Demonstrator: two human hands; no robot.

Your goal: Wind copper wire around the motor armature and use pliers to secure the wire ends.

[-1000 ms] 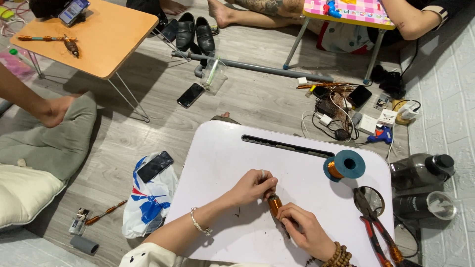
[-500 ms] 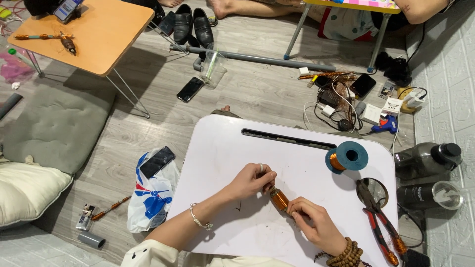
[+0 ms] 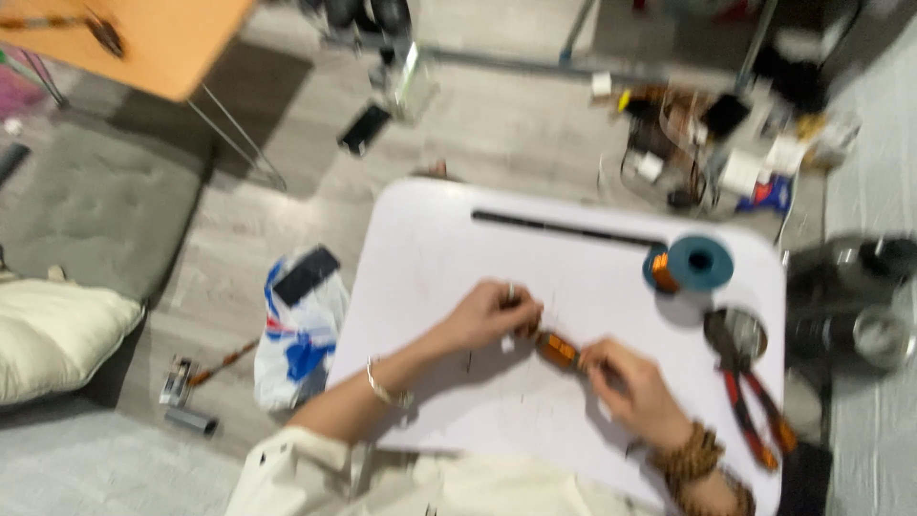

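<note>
Both hands, left hand (image 3: 487,315) and right hand (image 3: 626,382), still pinch the small copper coil (image 3: 556,349) mid-table (image 3: 430,248); only the view has shifted closer, so work continues unchanged.

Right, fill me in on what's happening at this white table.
A person sits at a white lap table and holds a small copper-coloured coil between both hands, the left hand at one end and the right hand at the other. A blue spool of copper wire and red-handled pliers lie to the right on the table. The picture is blurred, so finer detail is unclear.
</note>
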